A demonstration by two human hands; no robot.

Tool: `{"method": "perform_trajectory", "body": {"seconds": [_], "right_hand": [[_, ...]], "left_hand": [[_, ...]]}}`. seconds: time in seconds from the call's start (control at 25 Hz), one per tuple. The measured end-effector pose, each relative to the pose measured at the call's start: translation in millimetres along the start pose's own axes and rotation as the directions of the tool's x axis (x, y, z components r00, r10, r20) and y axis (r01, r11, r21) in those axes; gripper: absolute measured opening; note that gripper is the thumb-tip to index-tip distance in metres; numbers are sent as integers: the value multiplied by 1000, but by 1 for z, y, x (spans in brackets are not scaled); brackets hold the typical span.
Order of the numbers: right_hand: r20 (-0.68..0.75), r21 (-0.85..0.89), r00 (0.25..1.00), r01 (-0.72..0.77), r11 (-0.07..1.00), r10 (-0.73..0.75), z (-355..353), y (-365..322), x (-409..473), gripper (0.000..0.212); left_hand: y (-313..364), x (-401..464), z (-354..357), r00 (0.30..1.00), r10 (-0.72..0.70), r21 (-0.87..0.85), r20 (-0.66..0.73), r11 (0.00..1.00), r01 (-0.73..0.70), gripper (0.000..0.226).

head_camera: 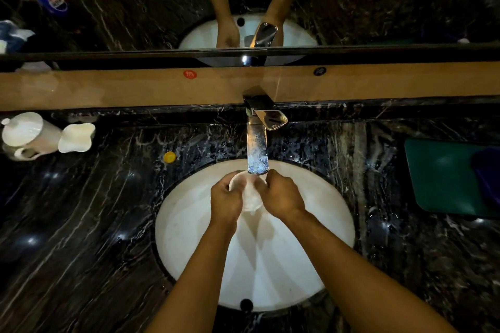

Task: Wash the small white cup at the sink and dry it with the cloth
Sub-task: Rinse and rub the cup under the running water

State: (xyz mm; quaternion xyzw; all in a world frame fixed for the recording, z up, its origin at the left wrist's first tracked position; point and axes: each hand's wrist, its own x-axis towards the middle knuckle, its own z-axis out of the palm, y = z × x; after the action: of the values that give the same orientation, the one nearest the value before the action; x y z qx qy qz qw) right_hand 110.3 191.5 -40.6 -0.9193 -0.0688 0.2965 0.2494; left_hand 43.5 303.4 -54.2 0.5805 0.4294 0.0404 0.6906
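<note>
Cup (250, 194) first: the small white cup sits between my two hands, right under the tap (258, 140), over the white sink (324, 213). My left hand (226, 197) curls round its left side and grips it. My right hand (284, 194) curls round its right side, with the fingers bent in at the rim. So both hands hold the cup, and neither one is free.

I see the rim up by my left thumb, close to the spout, and the rounded bottom points back toward me. So I think the cup lies tilted, mouth toward the tap. I cannot tell just how far it tips, since my hands hide a lot of it.

Water comes down from the tap and lands about where my fingers meet the cup. I think I am in the washing part now, and the drying is not yet done.

Looking outward, the dark marble counter (94, 224) goes all round the sink. On my right lies a green mat (438, 176) with something dark blue (487, 173) on it. That may be the cloth, but I cannot tell for sure. It is well apart from the cup, and my right hand is the nearer one to it. On my left stand a white lidded pot (24, 132) and a white wavy dish (77, 137), and a small yellow cap (170, 157) lies near the sink.
</note>
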Motion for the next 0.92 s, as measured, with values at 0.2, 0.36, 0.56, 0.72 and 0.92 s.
{"method": "perform_trajectory", "body": {"seconds": [0.2, 0.36, 0.56, 0.72, 0.92], "right_hand": [[124, 205, 989, 60, 977, -86, 2, -4, -7, 35], [255, 535, 967, -124, 836, -19, 13, -9, -14, 46], [195, 462, 978, -159, 873, 74, 13, -7, -11, 23], [31, 11, 999, -34, 999, 34, 3, -4, -4, 35], [73, 135, 995, 57, 989, -68, 8, -4, -6, 30]], "left_hand": [[-2, 6, -3, 998, -53, -20, -25, 998, 52, 38], [-3, 7, -6, 989, -144, -113, -27, 984, 140, 39], [-2, 12, -8, 999, -29, 99, 20, 995, 27, 31], [-5, 12, -9, 997, -28, 154, 71, 988, 16, 30], [-7, 11, -9, 987, -159, -39, 0, 987, 159, 23]]}}
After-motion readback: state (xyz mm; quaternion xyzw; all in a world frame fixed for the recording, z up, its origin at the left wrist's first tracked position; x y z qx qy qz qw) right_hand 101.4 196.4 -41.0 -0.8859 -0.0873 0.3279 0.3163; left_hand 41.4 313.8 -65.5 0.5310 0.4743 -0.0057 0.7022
